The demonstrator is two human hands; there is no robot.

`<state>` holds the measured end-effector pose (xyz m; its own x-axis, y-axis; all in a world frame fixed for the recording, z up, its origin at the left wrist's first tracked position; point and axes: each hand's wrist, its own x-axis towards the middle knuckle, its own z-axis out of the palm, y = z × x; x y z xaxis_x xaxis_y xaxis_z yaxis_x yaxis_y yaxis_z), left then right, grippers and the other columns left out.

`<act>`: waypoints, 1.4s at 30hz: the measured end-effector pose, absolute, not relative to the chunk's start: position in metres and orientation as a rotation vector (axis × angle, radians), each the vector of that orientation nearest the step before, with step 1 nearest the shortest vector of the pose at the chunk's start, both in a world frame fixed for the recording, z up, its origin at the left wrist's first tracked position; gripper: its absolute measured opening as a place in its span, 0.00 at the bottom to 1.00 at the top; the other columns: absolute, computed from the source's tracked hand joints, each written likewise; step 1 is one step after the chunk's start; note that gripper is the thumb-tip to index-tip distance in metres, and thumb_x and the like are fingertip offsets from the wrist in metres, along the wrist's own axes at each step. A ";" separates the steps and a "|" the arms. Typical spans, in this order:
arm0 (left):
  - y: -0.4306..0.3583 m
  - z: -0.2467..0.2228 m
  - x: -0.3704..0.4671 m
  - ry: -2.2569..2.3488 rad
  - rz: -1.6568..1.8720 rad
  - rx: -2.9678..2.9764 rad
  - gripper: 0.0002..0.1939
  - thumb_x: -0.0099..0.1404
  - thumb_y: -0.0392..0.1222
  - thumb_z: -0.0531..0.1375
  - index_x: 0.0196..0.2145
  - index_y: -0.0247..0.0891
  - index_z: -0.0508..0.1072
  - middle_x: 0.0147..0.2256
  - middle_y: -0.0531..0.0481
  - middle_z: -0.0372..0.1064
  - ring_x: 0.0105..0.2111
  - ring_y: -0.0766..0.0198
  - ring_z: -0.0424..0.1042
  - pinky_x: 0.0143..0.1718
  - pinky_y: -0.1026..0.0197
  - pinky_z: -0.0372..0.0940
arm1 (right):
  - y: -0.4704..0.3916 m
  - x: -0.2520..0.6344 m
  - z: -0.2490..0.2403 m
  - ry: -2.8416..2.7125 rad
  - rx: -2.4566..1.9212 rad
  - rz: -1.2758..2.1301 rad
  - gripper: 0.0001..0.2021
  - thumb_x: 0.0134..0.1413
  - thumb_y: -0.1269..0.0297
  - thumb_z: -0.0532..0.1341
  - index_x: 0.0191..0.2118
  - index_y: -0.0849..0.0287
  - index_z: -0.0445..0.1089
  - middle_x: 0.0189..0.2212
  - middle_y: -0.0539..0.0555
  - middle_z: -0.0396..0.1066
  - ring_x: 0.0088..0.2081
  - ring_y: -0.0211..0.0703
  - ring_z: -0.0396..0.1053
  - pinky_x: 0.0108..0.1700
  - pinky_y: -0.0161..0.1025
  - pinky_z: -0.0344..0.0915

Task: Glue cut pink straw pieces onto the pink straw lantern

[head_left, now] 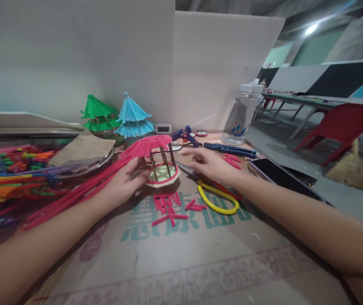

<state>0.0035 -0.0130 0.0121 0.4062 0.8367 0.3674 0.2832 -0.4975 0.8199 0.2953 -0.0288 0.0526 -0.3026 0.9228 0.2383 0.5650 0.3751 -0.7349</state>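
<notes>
My left hand (pixel 132 178) grips a small pavilion model (pixel 159 167) by its side, fingers around its posts. The model has a pink pipe-cleaner roof, brown stick posts and a pale round base edged in pink. Long pink pipe cleaners (pixel 86 190) trail to the left behind my left wrist. My right hand (pixel 206 164) hovers over the blades of yellow-handled scissors (pixel 217 207), fingers bent and apart, with nothing visible in them. Short cut pink pipe-cleaner pieces (pixel 168 205) lie in front of the model.
A blue glue gun (pixel 186 135), water bottle (pixel 240 114), blue utility knife (pixel 230 149) and phone (pixel 286 178) stand or lie behind and right. Green (pixel 98 112) and blue (pixel 133 116) pipe-cleaner pavilions stand at the back. Colourful pipe cleaners (pixel 12 178) fill the left side.
</notes>
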 end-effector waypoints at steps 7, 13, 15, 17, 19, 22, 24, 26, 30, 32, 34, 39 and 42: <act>-0.015 0.011 0.003 0.961 1.062 2.002 0.27 0.69 0.63 0.60 0.53 0.39 0.73 0.50 0.41 0.77 0.53 0.47 0.77 0.53 0.49 0.74 | -0.040 0.280 0.048 -2.174 -1.449 0.623 0.09 0.65 0.65 0.64 0.48 0.58 0.79 0.26 0.47 0.72 0.28 0.39 0.67 0.31 0.36 0.56; -0.014 0.015 0.007 1.043 1.160 1.988 0.25 0.69 0.61 0.61 0.51 0.38 0.72 0.45 0.42 0.78 0.50 0.50 0.77 0.52 0.50 0.74 | -0.044 0.289 0.076 -2.181 -1.323 0.396 0.08 0.65 0.66 0.62 0.32 0.58 0.74 0.31 0.51 0.76 0.33 0.41 0.70 0.36 0.37 0.60; -0.012 0.016 0.007 1.071 1.184 1.996 0.25 0.68 0.63 0.61 0.49 0.38 0.71 0.44 0.42 0.78 0.49 0.49 0.77 0.52 0.49 0.74 | -0.045 0.298 0.095 -2.155 -1.266 0.369 0.11 0.65 0.63 0.61 0.30 0.57 0.73 0.28 0.50 0.73 0.31 0.41 0.68 0.34 0.37 0.59; -0.011 0.016 0.007 1.108 1.170 2.014 0.25 0.68 0.64 0.61 0.46 0.38 0.71 0.43 0.42 0.78 0.47 0.48 0.78 0.51 0.47 0.74 | -0.049 0.307 0.115 -2.133 -1.261 0.361 0.14 0.65 0.59 0.60 0.29 0.56 0.75 0.24 0.50 0.71 0.27 0.40 0.64 0.31 0.38 0.57; -0.011 0.015 0.006 1.155 1.140 2.047 0.25 0.67 0.66 0.60 0.43 0.39 0.71 0.40 0.42 0.78 0.44 0.47 0.78 0.49 0.46 0.74 | -0.055 0.316 0.131 -2.110 -1.309 0.350 0.16 0.65 0.54 0.60 0.29 0.55 0.77 0.23 0.50 0.70 0.25 0.39 0.62 0.29 0.38 0.55; -0.011 0.014 0.005 1.219 1.101 2.106 0.27 0.67 0.67 0.59 0.40 0.38 0.71 0.38 0.41 0.77 0.40 0.46 0.78 0.45 0.46 0.75 | -0.064 0.328 0.150 -2.108 -1.355 0.311 0.17 0.61 0.47 0.65 0.28 0.55 0.78 0.24 0.51 0.73 0.26 0.41 0.65 0.29 0.39 0.57; -0.011 0.013 0.005 1.200 1.097 2.141 0.26 0.68 0.66 0.59 0.43 0.37 0.72 0.41 0.39 0.78 0.43 0.46 0.78 0.48 0.46 0.74 | -0.069 0.334 0.159 -2.101 -1.373 0.233 0.18 0.58 0.45 0.68 0.27 0.55 0.77 0.24 0.52 0.74 0.27 0.42 0.67 0.30 0.39 0.58; -0.010 0.012 0.005 1.123 1.113 2.167 0.26 0.70 0.63 0.59 0.50 0.37 0.71 0.49 0.38 0.77 0.50 0.46 0.77 0.54 0.47 0.71 | -0.071 0.340 0.164 -2.080 -1.401 0.106 0.19 0.56 0.44 0.69 0.26 0.54 0.76 0.23 0.52 0.73 0.27 0.43 0.67 0.30 0.40 0.58; -0.008 0.009 0.006 1.054 1.127 2.165 0.27 0.71 0.60 0.59 0.57 0.36 0.69 0.54 0.36 0.74 0.57 0.47 0.73 0.62 0.44 0.66 | -0.064 0.354 0.164 -2.059 -1.484 -0.132 0.17 0.59 0.46 0.67 0.28 0.54 0.77 0.24 0.53 0.75 0.29 0.47 0.71 0.32 0.42 0.62; -0.009 0.008 0.006 1.068 1.133 2.161 0.27 0.71 0.60 0.59 0.56 0.36 0.70 0.54 0.36 0.74 0.56 0.46 0.73 0.62 0.42 0.66 | -0.058 0.360 0.159 -2.146 -1.495 -0.165 0.16 0.63 0.50 0.63 0.30 0.53 0.79 0.32 0.57 0.80 0.36 0.51 0.75 0.40 0.46 0.66; -0.010 0.009 0.006 1.063 1.151 2.186 0.25 0.71 0.59 0.60 0.55 0.37 0.71 0.54 0.35 0.74 0.56 0.44 0.74 0.62 0.41 0.66 | -0.052 0.363 0.154 -2.254 -1.491 -0.142 0.14 0.63 0.55 0.61 0.32 0.53 0.81 0.40 0.59 0.82 0.43 0.56 0.77 0.48 0.50 0.68; -0.010 0.008 0.005 1.069 1.163 2.243 0.24 0.71 0.55 0.60 0.57 0.38 0.70 0.56 0.36 0.73 0.59 0.43 0.72 0.63 0.40 0.64 | -0.049 0.352 0.146 -2.146 -1.602 -0.142 0.14 0.61 0.60 0.59 0.45 0.53 0.82 0.34 0.56 0.82 0.34 0.51 0.77 0.36 0.43 0.67; -0.009 0.008 0.005 1.074 1.158 2.236 0.25 0.70 0.54 0.61 0.58 0.38 0.69 0.57 0.36 0.73 0.60 0.43 0.71 0.64 0.41 0.64 | -0.051 0.340 0.140 -2.083 -1.615 -0.173 0.15 0.62 0.60 0.58 0.48 0.54 0.81 0.29 0.54 0.79 0.29 0.47 0.73 0.32 0.40 0.63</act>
